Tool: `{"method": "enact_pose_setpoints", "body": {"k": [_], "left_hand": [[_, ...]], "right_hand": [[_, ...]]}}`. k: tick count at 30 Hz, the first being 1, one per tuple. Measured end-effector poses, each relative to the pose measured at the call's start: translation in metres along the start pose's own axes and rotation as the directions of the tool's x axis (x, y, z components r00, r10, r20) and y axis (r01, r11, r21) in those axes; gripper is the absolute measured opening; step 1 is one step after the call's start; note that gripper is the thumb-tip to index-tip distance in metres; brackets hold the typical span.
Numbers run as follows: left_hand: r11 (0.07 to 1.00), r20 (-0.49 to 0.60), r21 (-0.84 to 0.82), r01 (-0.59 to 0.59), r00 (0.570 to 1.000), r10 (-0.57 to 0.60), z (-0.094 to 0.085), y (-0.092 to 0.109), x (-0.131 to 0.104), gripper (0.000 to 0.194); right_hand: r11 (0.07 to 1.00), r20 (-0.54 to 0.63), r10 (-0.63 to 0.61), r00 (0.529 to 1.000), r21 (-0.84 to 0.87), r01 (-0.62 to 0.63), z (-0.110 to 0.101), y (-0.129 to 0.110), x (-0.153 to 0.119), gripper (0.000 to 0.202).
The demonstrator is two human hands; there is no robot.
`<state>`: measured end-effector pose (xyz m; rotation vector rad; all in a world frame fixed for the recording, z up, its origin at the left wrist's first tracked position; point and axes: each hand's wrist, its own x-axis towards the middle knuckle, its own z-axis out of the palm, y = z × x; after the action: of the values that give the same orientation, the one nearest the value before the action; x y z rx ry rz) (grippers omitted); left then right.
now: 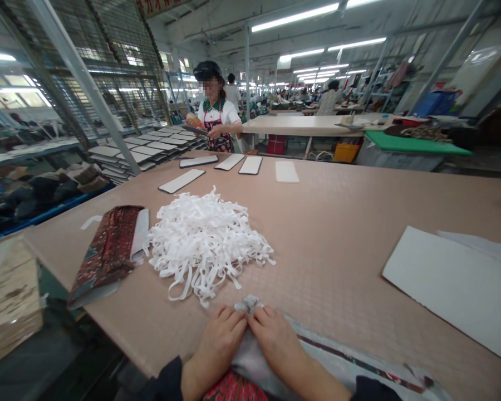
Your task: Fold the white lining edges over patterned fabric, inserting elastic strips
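Observation:
At the near edge of the table, both my hands meet over a grey-backed fabric piece [338, 345] with a dark red patterned strip along it. My left hand [221, 337] pinches the gathered end of this fabric. Right beside it, my right hand [273, 340] is closed on the same bunched spot, thumbs close together. A crumpled grey tip of the cloth pokes out beyond the fingers. Red patterned cloth [234, 387] shows below my wrists. Just past my hands lies a large heap of white elastic strips [209, 239].
A folded red patterned fabric piece [108, 245] lies left of the heap. Several white panels [250, 165] lie at the far edge. White sheets [451, 284] lie on the right. Across the table [325, 223] stands a co-worker [219, 120] holding a panel, beside a panel-laden rack [150, 147].

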<state>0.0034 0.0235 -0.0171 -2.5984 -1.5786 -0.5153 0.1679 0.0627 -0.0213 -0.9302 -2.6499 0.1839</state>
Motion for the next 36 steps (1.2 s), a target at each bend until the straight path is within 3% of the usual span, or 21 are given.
{"method": "enact_pose_setpoints", "body": {"k": [6,10,14,20,23,27,30,33,36], "left_hand": [[0.999,0.042,-0.008,0.036,0.998,-0.036,-0.006,0.001,0.003,0.013],[0.992,0.032,-0.111,0.061,0.998,-0.057,-0.011,0.000,0.006,0.015],[0.962,-0.011,-0.229,0.150,0.988,-0.156,-0.013,-0.003,0.006,0.018],[0.914,-0.074,-0.292,0.282,0.946,-0.315,-0.002,-0.012,0.000,0.028],[0.879,-0.015,-0.356,0.315,0.939,-0.343,-0.001,-0.015,0.001,0.036],[0.841,0.080,-0.436,0.320,0.945,-0.318,-0.008,-0.016,0.004,0.034],[0.836,0.066,-0.442,0.325,0.941,-0.332,-0.015,-0.011,0.006,0.037],[0.833,0.083,-0.433,0.345,0.935,-0.344,-0.020,-0.004,0.008,0.022],[0.777,0.159,-0.470,0.418,0.906,-0.392,-0.018,0.000,0.010,0.011]], "right_hand": [[0.991,0.035,0.049,0.998,-0.124,-0.044,-0.016,0.014,-0.044,0.021],[0.985,0.073,0.106,0.992,-0.146,-0.095,-0.029,0.027,-0.065,0.020],[0.966,0.165,0.256,0.953,-0.090,-0.244,-0.035,0.021,-0.042,0.014],[0.894,0.223,0.420,0.880,0.064,-0.443,-0.034,0.008,0.000,0.016],[0.899,0.248,0.387,0.888,0.113,-0.424,-0.034,0.009,-0.003,0.016],[0.933,0.247,0.189,0.950,0.258,-0.253,-0.041,0.011,-0.017,0.013],[0.913,0.236,0.097,0.967,0.367,-0.181,-0.050,0.011,-0.021,0.011],[0.885,0.250,0.105,0.963,0.419,-0.205,-0.057,0.012,-0.017,0.007],[0.813,0.275,0.212,0.938,0.483,-0.325,-0.056,0.014,-0.006,0.015]]}}
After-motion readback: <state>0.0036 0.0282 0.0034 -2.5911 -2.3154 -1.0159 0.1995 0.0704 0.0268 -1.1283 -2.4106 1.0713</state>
